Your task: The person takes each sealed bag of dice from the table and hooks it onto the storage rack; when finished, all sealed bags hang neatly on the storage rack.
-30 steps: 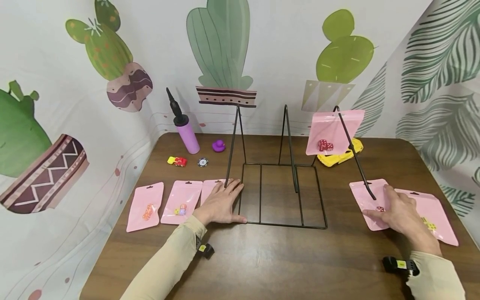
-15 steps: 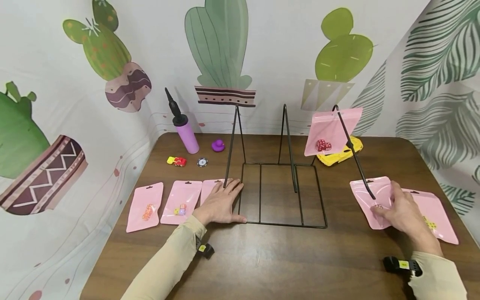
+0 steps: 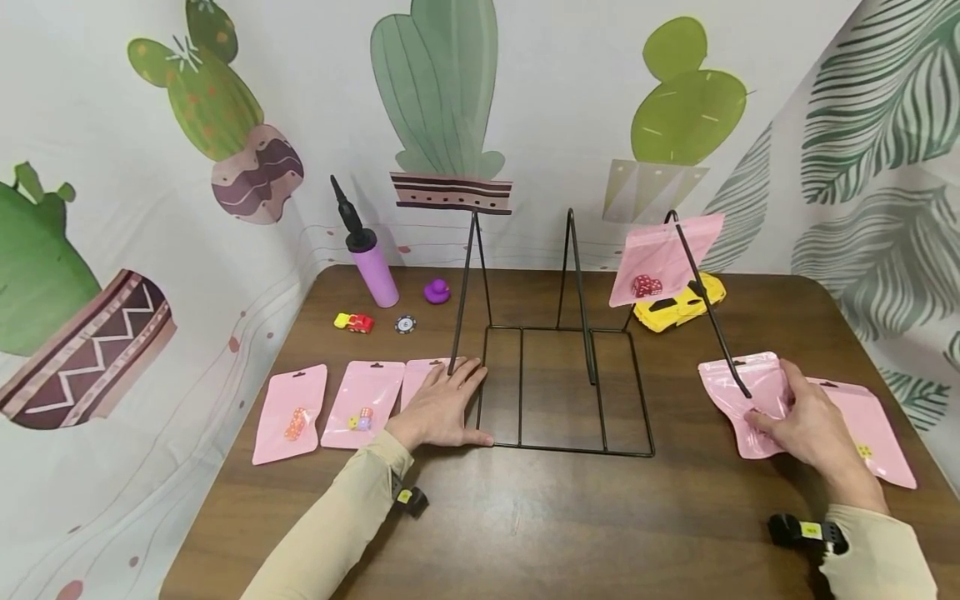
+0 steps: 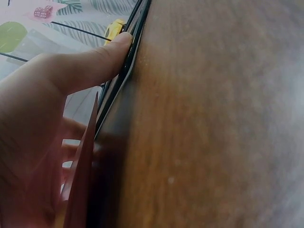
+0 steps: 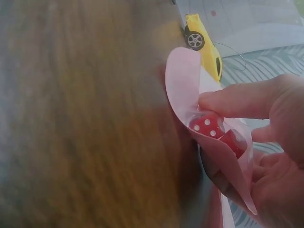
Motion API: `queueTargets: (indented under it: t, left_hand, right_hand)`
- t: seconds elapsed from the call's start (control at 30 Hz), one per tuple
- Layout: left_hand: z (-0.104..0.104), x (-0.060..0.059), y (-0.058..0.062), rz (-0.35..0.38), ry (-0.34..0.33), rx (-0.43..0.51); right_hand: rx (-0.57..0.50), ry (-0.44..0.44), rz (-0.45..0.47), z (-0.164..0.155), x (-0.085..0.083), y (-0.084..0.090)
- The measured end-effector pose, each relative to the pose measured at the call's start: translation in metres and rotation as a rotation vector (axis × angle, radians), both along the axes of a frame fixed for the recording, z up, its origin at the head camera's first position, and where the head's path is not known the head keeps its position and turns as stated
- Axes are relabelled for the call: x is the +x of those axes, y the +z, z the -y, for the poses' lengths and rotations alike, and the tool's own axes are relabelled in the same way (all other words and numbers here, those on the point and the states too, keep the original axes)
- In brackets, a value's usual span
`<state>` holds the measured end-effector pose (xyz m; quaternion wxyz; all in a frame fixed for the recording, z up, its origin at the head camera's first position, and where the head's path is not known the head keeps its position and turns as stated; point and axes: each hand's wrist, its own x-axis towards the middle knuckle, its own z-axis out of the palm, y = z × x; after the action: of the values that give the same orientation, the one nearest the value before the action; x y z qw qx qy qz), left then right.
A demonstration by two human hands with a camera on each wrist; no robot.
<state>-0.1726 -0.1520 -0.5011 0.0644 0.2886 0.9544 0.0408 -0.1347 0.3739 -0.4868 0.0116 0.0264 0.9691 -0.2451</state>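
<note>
Head view: brown wooden table [image 3: 525,517] set against cactus-print and leaf-print backdrop. Centre of table, black wire rack [image 3: 558,392] with upright prongs; one hanging pink pouch [image 3: 660,258] with red dice on its right-hand prong. Behind that pouch, yellow toy car [image 3: 678,307]. Far left: purple hand pump [image 3: 371,267], purple duck [image 3: 437,291], small red-and-yellow toy car [image 3: 355,322], round token [image 3: 405,323]. Near left: a row of flat pink pouches [image 3: 330,408], some showing coloured dice. Your left hand [image 3: 442,408] lies flat, fingers straight, over the rightmost pouch of that row, thumb along the rack's front wire. Your right hand [image 3: 806,421] pinches the pink dice pouch [image 3: 738,400], which sits at the right of the table, its edge curling up off the wood; another pouch [image 3: 873,433] lies flat just beside it. Left wrist view: your thumb [image 4: 102,57] presses the rack's base wire [image 4: 130,52] against the tabletop; fingers extended. Right wrist view: your thumb [image 5: 237,102] and fingers clamp the pouch over two red dice [image 5: 216,130]; pouch lifted and bent; yellow car beyond.
</note>
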Motion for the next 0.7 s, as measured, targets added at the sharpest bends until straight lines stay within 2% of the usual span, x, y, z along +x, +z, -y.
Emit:
queueTargets:
  t: [0.33, 0.7]
  left_hand:
    - [0.0, 0.0, -0.001, -0.005, -0.002, 0.004]
    - [0.0, 0.0, 0.0, 0.019, 0.007, -0.009]
  right_hand:
    - [-0.02, -0.029, -0.03, 0.002, 0.005, 0.005]
    - [-0.121, -0.035, -0.053, 0.01, 0.013, 0.022]
